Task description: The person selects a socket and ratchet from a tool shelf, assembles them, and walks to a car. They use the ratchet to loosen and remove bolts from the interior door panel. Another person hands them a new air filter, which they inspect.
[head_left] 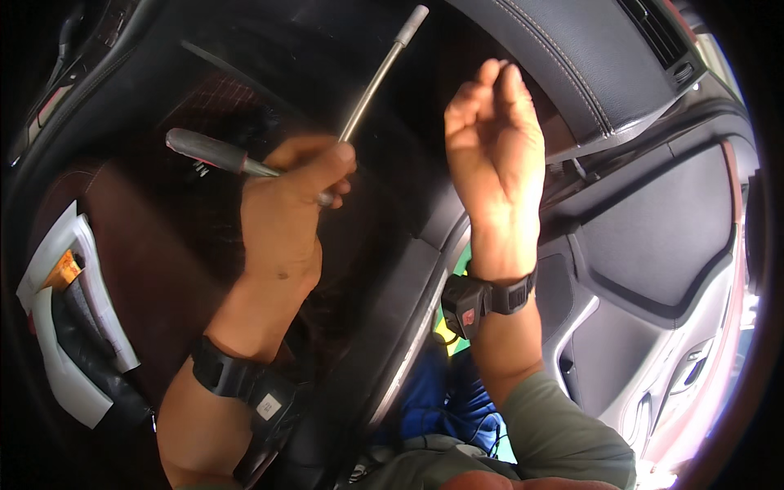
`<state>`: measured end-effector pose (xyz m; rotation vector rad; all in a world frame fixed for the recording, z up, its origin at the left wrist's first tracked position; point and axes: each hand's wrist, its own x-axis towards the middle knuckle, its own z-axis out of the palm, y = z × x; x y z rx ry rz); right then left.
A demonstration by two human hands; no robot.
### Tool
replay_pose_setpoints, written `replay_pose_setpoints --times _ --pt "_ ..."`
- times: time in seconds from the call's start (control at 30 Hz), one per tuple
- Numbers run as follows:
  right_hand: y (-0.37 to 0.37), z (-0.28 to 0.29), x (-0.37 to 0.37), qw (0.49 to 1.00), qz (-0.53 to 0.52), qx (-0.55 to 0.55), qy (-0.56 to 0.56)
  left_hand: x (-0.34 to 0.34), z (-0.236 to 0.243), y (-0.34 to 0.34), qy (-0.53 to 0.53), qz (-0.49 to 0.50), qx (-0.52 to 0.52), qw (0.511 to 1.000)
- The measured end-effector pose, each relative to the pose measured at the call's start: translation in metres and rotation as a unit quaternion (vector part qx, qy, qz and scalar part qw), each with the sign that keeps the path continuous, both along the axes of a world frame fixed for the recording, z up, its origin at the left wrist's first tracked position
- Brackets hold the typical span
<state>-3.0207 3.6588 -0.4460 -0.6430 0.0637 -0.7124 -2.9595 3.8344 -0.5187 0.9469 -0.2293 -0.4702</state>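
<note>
My left hand (pixel 286 200) is closed around a ratchet wrench, whose dark grey, red-edged handle (pixel 204 149) sticks out to the left. A long thin metal extension bar (pixel 369 91) rises from the same grip toward the dashboard, with a socket (pixel 412 24) at its far end. My fingers partly cover where bar and handle meet. To the right, my right hand (pixel 496 151) is raised palm up below the padded dashboard edge. Its fingers are bent and drawn together at the tips. Whatever they may hold is too small or hidden to make out.
I am inside a car. The stitched dark dashboard (pixel 563 61) with an air vent (pixel 653 33) spans the upper right. An open door panel (pixel 661 220) stands at right. White papers (pixel 61 351) and an orange item (pixel 64 269) lie on a dark red surface at left.
</note>
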Motion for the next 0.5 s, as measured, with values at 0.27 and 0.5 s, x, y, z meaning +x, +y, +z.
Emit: replay_pose_setpoints --times 0.27,0.5 --pt "0.011 -0.044 -0.093 0.945 0.033 -0.278 0.168 -0.003 0.0 -0.001 -0.003 0.026 0.027 0.999" --pt "-0.005 -0.119 -0.164 0.832 0.081 -0.423 0.349 -0.002 -0.001 -0.001 0.066 0.021 0.011 0.998"
